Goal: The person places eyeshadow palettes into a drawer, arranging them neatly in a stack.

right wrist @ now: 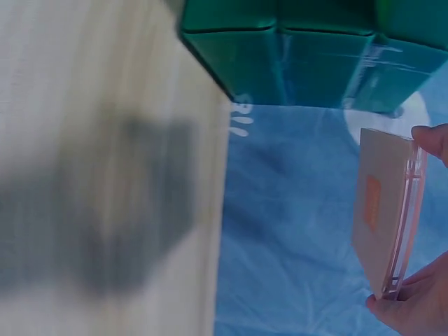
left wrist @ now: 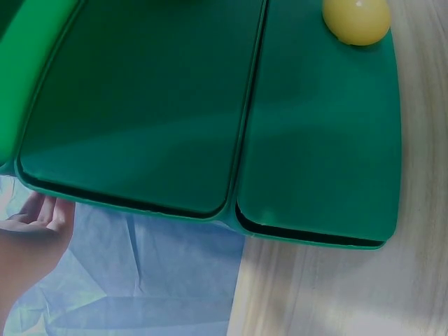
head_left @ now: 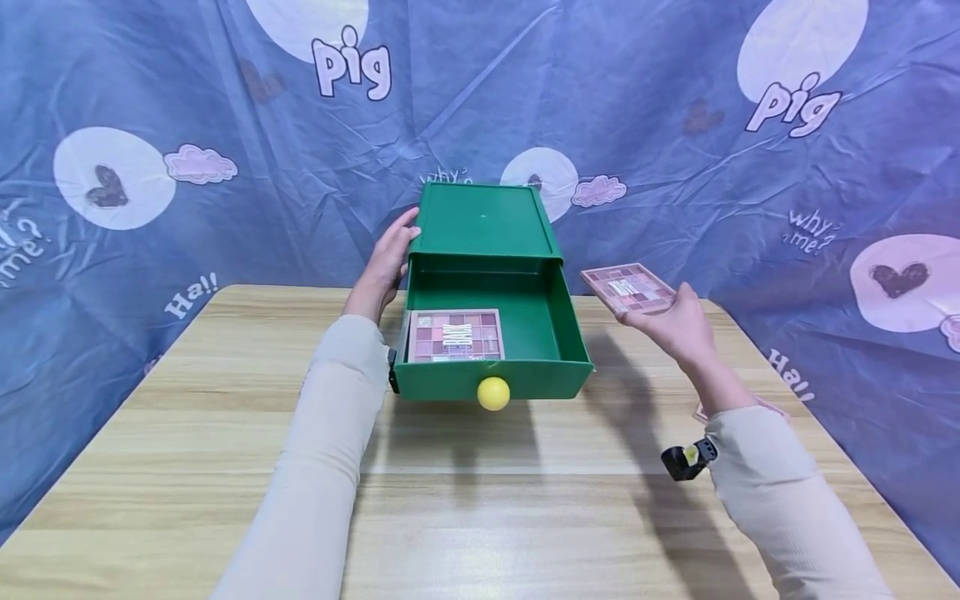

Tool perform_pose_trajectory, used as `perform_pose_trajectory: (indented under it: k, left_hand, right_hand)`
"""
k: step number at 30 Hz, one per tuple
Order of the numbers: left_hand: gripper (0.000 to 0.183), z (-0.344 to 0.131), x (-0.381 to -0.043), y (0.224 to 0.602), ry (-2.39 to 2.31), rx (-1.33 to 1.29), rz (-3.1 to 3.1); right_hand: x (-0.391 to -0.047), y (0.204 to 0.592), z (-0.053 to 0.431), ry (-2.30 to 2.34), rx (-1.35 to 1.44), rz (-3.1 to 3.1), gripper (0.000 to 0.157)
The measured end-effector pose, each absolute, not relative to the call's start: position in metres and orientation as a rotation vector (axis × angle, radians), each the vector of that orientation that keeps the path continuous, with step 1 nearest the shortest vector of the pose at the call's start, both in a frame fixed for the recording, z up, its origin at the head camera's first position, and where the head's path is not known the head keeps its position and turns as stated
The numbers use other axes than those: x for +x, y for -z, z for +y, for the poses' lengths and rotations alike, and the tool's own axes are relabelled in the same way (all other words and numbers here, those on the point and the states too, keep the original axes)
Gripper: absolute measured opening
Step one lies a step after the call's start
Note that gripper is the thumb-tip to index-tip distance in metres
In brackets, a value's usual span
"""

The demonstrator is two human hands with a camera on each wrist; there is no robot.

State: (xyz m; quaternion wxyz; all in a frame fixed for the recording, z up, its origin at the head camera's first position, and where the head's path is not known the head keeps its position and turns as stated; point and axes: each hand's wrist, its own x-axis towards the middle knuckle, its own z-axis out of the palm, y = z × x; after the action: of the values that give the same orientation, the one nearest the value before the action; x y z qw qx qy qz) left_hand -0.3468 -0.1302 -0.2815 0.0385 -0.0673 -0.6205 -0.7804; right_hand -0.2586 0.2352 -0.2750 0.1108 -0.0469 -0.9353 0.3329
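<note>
A green drawer cabinet (head_left: 486,218) has its top drawer (head_left: 493,379) pulled out, with a yellow round knob on the front. One pink eyeshadow palette (head_left: 456,337) lies face up in the drawer's left front part. My left hand (head_left: 384,265) rests on the cabinet's left side; in the left wrist view its fingers (left wrist: 52,213) touch the green edge. To the right of the drawer, my right hand (head_left: 675,323) holds another eyeshadow palette (head_left: 632,288) in the air. In the right wrist view thumb and fingers pinch this palette (right wrist: 381,213) by opposite edges.
A further flat pink case (head_left: 772,407) lies on the wooden table (head_left: 247,400), partly hidden by my right sleeve. Lower drawers (left wrist: 315,140) sit under the pulled-out one. A blue printed cloth (head_left: 300,192) hangs behind the table.
</note>
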Motion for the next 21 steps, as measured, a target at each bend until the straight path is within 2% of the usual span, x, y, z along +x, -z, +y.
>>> perform_pose_trajectory:
  k: [7, 14, 21]
  left_hand:
    - [0.048, -0.131, -0.347, 0.282, 2.386, -0.211, -1.906]
    - [0.048, -0.131, -0.347, 0.282, 2.382, -0.214, -1.905]
    - [0.048, -0.13, -0.347, 0.282, 2.38, -0.21, -1.903]
  right_hand:
    - [-0.258, 0.252, 0.23, -0.925, -0.106, -2.718, 0.105]
    - [-0.255, 0.233, 0.224, -0.921, -0.114, -2.748, 0.113]
    - [-0.251, 0.222, 0.217, -0.955, -0.046, -2.728, 0.105]
